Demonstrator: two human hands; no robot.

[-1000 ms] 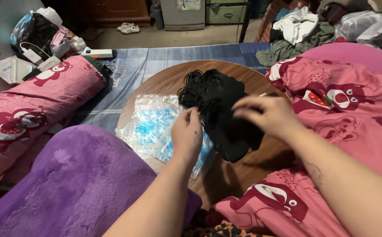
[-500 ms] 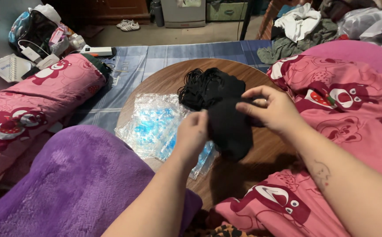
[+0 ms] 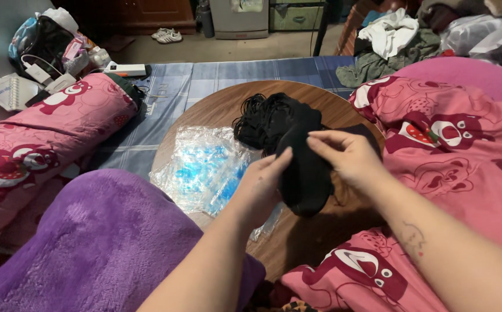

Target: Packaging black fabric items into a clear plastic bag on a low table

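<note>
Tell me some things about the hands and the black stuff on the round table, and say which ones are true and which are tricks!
1. Both hands touch the black cloth piece. True: the left hand and the right hand both hold it.
2. The round wooden table is made of glass. False: it is brown wood.
3. A crinkly clear plastic bag with blue inside lies on the table. True.
4. The plastic bag lies right of the black cloth piece. False: it lies to its left.
5. A purple fuzzy blanket lies near the left arm. True.
6. The black pile of loops sits on the floor. False: it sits on the table.
</note>
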